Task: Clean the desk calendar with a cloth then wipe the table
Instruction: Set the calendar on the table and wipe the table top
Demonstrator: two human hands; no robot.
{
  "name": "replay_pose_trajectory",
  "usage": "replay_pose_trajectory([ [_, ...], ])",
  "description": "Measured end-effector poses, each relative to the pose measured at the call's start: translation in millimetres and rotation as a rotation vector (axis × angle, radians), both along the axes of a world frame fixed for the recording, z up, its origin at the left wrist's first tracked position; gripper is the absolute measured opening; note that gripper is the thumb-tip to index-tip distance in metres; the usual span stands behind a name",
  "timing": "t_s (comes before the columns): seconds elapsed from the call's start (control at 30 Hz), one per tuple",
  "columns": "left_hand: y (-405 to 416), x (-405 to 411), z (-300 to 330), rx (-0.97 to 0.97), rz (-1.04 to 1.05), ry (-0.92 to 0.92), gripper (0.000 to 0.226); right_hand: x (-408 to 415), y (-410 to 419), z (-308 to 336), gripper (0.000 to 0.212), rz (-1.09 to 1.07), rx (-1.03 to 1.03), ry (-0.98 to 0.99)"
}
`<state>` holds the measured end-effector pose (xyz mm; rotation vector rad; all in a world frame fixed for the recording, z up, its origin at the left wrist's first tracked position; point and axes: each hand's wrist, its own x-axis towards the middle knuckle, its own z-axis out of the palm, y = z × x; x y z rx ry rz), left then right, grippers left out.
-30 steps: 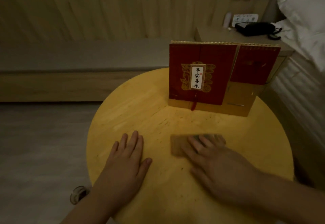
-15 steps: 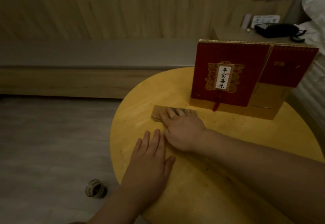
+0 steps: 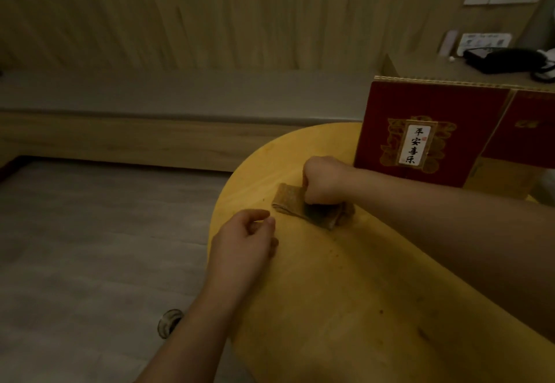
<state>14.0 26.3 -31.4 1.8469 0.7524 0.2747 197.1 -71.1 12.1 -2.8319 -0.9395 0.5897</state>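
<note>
A folded brownish cloth [image 3: 289, 201] lies on the round yellow wooden table [image 3: 345, 286] near its left edge. My right hand [image 3: 322, 180] reaches across from the right and grips the cloth from above with curled fingers. My left hand [image 3: 244, 241] hovers at the table's left rim, a little in front of the cloth, its fingers loosely curled and holding nothing. The red and gold desk calendar [image 3: 444, 133] stands upright at the back right of the table, just behind my right hand.
A long low bench [image 3: 168, 112] runs along the wooden wall behind the table. A small round object [image 3: 169, 322] lies on the grey floor by my left forearm. A nightstand with a black telephone [image 3: 507, 59] stands behind the calendar.
My right hand slid the cloth from the table's front middle to its left edge, then went from pressing flat to gripping. My left hand lifted off the table and curled. The view swung left.
</note>
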Motion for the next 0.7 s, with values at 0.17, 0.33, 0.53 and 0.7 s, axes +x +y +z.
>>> replay_pose_trajectory([
  [0.17, 26, 21, -3, -0.406, 0.08, -0.001, 0.021, 4, -8, 21, 0.018, -0.208, 0.37, 0.465],
  [0.33, 43, 48, 15, -0.697, 0.089, -0.222, 0.024, -14, -2, 20, 0.014, -0.443, 0.876, 0.853],
  [0.53, 66, 69, 18, -0.348, 0.071, -0.111, 0.02, -36, 26, -19, 0.012, -0.72, 0.906, 0.72],
  [0.7, 75, 68, -1, 0.104, 0.021, 0.056, 0.016, -42, 35, -32, 0.011, -0.643, 0.635, 0.406],
])
